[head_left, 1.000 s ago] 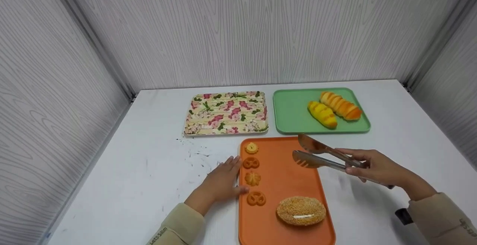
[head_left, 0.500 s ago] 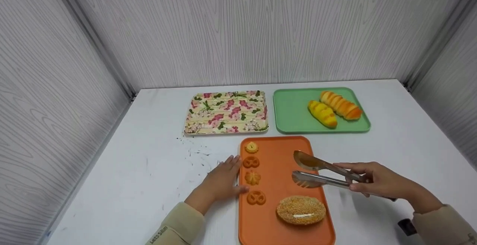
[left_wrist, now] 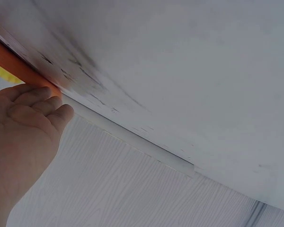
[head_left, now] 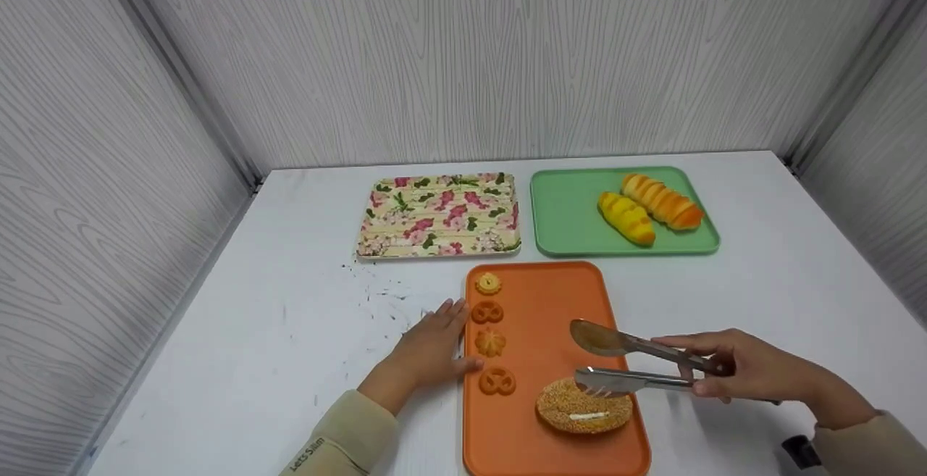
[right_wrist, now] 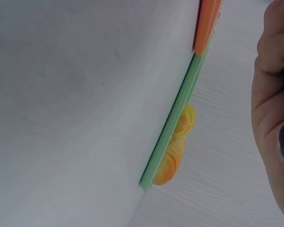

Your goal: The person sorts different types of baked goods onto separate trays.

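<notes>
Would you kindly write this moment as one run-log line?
left hand: at edge of orange tray; right hand: holding spread tongs; sesame bun: on orange tray, partly behind tongs, contact unclear; green tray: two breads

Three rectangular trays (head_left: pixel 543 316) (head_left: pixel 568 215) (head_left: pixel 442 216), one pair of metal tongs (head_left: pixel 644 380), one sesame-coated bun (head_left: pixel 568 407), two ridged bread loaves (head_left: pixel 627 219) (head_left: pixel 662 202), two pretzel-shaped cookies (head_left: pixel 487 312) (head_left: pixel 497 382), one flower-shaped cookie (head_left: pixel 490 343), one round crimped-edge cookie (head_left: pixel 488 284) and two hands (head_left: pixel 431 348) (head_left: pixel 753 371) were at one tabletop (head_left: pixel 239 331).

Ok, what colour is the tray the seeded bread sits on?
The tray is orange, clearest in the head view.
</notes>
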`<state>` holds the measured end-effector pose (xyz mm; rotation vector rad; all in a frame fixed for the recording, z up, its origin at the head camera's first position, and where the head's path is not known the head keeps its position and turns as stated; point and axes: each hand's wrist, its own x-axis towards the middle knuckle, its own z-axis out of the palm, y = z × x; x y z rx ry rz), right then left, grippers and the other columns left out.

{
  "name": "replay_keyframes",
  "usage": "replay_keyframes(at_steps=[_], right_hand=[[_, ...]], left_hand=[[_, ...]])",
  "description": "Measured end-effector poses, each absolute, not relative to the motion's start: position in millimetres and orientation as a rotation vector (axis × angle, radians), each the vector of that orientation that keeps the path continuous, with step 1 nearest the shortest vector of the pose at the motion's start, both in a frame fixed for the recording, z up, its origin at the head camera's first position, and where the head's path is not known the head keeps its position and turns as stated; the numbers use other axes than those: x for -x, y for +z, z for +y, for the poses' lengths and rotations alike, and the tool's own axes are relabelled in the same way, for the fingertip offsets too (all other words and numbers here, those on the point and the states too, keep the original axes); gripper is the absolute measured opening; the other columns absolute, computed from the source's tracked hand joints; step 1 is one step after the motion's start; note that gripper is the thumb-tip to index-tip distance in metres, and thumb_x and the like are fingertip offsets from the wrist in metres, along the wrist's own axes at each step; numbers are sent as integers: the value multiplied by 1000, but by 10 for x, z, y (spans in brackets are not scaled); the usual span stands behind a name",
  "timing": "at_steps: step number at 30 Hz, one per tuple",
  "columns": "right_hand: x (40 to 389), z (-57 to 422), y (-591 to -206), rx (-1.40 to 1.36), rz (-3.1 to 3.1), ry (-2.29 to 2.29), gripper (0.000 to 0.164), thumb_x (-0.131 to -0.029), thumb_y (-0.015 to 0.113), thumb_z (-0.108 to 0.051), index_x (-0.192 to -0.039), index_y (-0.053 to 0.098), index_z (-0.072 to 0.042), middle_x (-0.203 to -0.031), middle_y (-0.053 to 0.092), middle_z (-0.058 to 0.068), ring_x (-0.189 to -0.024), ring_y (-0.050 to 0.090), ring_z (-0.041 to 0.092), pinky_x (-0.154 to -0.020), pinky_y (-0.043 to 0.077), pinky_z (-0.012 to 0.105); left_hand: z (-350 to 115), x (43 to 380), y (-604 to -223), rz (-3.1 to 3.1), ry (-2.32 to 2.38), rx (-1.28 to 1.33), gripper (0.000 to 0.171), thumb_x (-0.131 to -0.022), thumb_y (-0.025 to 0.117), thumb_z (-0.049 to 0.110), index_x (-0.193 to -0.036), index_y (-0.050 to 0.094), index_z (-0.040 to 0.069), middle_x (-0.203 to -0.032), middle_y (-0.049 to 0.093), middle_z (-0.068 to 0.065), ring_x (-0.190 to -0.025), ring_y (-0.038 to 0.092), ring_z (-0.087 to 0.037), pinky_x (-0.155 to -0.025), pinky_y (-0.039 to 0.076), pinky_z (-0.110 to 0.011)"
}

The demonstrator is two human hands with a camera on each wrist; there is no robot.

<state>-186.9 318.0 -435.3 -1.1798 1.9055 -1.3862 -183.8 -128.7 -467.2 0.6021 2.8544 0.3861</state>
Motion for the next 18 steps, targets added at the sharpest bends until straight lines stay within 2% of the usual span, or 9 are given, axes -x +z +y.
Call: replay_keyframes(at_steps=[9, 18], right_hand=[[1816, 3202, -4359, 1165, 1965, -1305, 60, -83, 64, 8, -140, 48, -3, -89, 60, 9, -53, 40, 6, -40, 37, 20], [1778, 3206, -4374, 1039, 1943, -1269, 62, -81, 70, 5, -139, 49, -3, -90, 63, 14, -58, 43, 5, -48, 42, 18]], left_hand=[[-1293, 1845, -4677, 2852, 385, -615, 91, -89, 55, 58, -150, 22, 0, -156, 19, -13, -142, 15, -29, -112, 21, -47], [-1292, 1841, -4669, 2853, 381, -611, 90, -89, 55, 58, -151, 21, 1, -156, 18, -12, -142, 15, -30, -112, 21, -47]])
